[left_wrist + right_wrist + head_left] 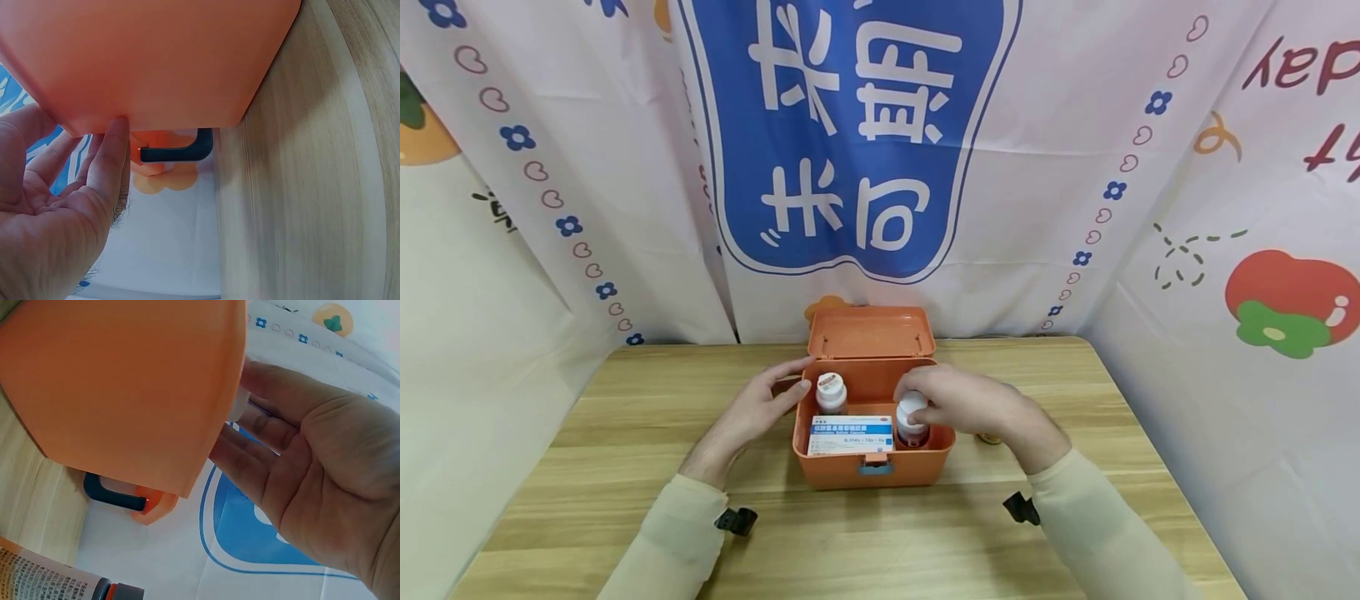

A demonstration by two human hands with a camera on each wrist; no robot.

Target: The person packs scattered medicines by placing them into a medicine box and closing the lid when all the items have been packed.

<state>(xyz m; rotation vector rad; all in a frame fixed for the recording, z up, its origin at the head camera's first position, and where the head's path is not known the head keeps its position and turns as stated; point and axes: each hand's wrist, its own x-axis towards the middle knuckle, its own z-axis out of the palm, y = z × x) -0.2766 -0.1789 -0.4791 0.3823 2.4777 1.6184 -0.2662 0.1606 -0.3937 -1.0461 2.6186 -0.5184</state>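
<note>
An orange medicine box (835, 477) stands on the table with its lid (872, 335) tipped back. Inside its right end is a white-capped bottle (913, 405), whose cap my right hand (973, 407) grips between thumb and fingers. In the right wrist view the box wall hides most of that bottle. A second white-capped bottle (831, 398) stands at the box's left, behind a blue-and-white medicine carton (850, 437). My left hand (760, 412) rests at the left rim, fingers extended; in the left wrist view its fingertips (117, 128) touch the outer wall.
Beside the box on the right, a bottle with a printed label (47, 578) and dark cap shows in the right wrist view; my right arm mostly covers that spot from above. A dark handle (178, 153) sticks out behind the box. Printed cloth (1037, 125) hangs behind the wooden table (647, 433).
</note>
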